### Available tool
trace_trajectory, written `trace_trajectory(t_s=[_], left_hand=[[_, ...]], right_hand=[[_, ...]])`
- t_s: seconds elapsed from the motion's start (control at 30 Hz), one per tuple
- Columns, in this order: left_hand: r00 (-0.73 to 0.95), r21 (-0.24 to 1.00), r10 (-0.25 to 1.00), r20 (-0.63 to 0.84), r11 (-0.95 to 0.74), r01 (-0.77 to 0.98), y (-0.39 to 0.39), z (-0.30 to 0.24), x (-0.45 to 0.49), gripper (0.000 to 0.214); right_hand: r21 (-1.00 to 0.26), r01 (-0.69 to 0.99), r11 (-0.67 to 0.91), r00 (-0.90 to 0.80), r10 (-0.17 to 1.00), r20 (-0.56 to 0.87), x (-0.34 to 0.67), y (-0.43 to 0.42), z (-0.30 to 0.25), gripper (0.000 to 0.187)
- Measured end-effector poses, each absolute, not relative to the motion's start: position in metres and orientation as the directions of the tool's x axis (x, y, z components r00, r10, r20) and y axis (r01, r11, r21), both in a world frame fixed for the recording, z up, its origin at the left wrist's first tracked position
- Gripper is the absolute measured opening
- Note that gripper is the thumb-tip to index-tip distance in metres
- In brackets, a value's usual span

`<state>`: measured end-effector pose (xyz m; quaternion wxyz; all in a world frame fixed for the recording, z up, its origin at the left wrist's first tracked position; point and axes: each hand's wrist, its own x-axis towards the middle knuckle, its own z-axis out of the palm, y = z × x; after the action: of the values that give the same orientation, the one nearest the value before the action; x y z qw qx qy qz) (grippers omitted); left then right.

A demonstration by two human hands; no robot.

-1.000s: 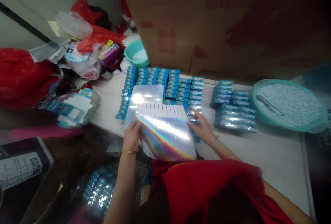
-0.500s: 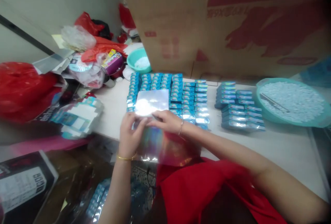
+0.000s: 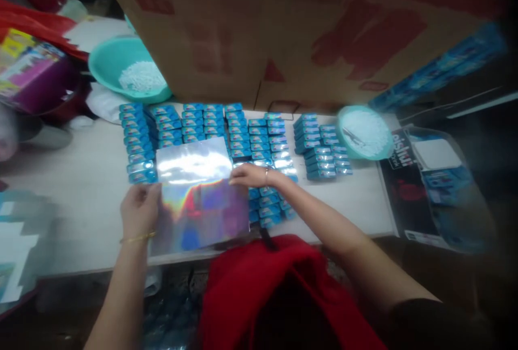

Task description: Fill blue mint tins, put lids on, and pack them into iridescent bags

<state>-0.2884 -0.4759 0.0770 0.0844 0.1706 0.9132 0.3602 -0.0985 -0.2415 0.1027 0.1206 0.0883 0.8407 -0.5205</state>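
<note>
A shiny, rainbow-reflecting silvery sheet [image 3: 198, 193], perhaps a flat film bag, is spread between my two hands over the table's front part. My left hand [image 3: 140, 210] is closed on its left edge. On the opposite edge my right hand [image 3: 249, 175] pinches it between thumb and fingers. Rows of small blue boxes [image 3: 194, 123] stand just behind the sheet, and more of them show to its right beneath my right wrist. The sheet hides part of these rows.
A large cardboard carton [image 3: 226, 32] stands behind the rows. Teal basins of small white pieces sit at the back left [image 3: 101, 64] and right [image 3: 343, 134]. Another blue box stack [image 3: 319, 148] stands near the right basin. A black box [image 3: 404, 177] is beyond the table's right end.
My hands have moved apart, and the sheet, earlier bent between them, is now stretched out flat. The camera view has shifted to the right and nearer the table.
</note>
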Motion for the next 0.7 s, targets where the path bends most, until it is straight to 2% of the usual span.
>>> trace_trajectory(t_s=[0.07,0.1,0.17,0.2,0.27,0.37,0.47,0.57,0.7], left_hand=[[-0.891,0.572,0.454,-0.028,0.738,0.358,-0.46,0.059,-0.284,0.029],[-0.838,0.53,0.545,0.001,0.711,0.463,-0.45,0.053,-0.276,0.036],[-0.649,0.493,0.757,0.074,0.538,0.684,-0.426,0.045,-0.253,0.049],[-0.531,0.502,0.845,0.063,0.433,0.749,-0.415,0.042,-0.24,0.047],[-0.334,0.545,0.942,-0.031,0.296,0.784,-0.394,0.038,-0.22,0.029],[-0.234,0.598,0.962,-0.144,0.273,0.753,-0.372,0.033,-0.207,0.03],[-0.277,0.56,0.949,-0.153,0.314,0.767,-0.357,0.027,-0.204,0.028],[-0.358,0.421,0.928,-0.104,0.367,0.83,-0.341,0.02,-0.193,0.024],[-0.379,0.31,0.925,0.036,0.35,0.884,-0.314,0.016,-0.165,0.04]], right_hand=[[-0.828,0.324,0.457,-0.942,0.074,-0.327,-0.091,-0.233,0.081,0.021],[-0.821,0.335,0.462,-0.939,0.089,-0.333,-0.087,-0.23,0.072,0.02],[-0.826,0.34,0.45,-0.939,0.107,-0.328,-0.08,-0.225,0.059,0.018],[-0.839,0.339,0.426,-0.94,0.123,-0.317,-0.076,-0.222,0.054,0.018],[-0.881,0.341,0.327,-0.936,0.203,-0.287,-0.065,-0.217,0.047,0.021],[-0.943,0.331,0.044,-0.874,0.392,-0.288,-0.046,-0.21,0.035,0.029],[-0.932,0.309,-0.192,-0.736,0.572,-0.362,-0.034,-0.209,0.016,0.035],[-0.923,0.322,-0.212,-0.607,0.701,-0.373,-0.032,-0.209,-0.006,0.036],[-0.951,0.302,-0.061,-0.634,0.733,-0.248,-0.035,-0.202,-0.025,0.038]])
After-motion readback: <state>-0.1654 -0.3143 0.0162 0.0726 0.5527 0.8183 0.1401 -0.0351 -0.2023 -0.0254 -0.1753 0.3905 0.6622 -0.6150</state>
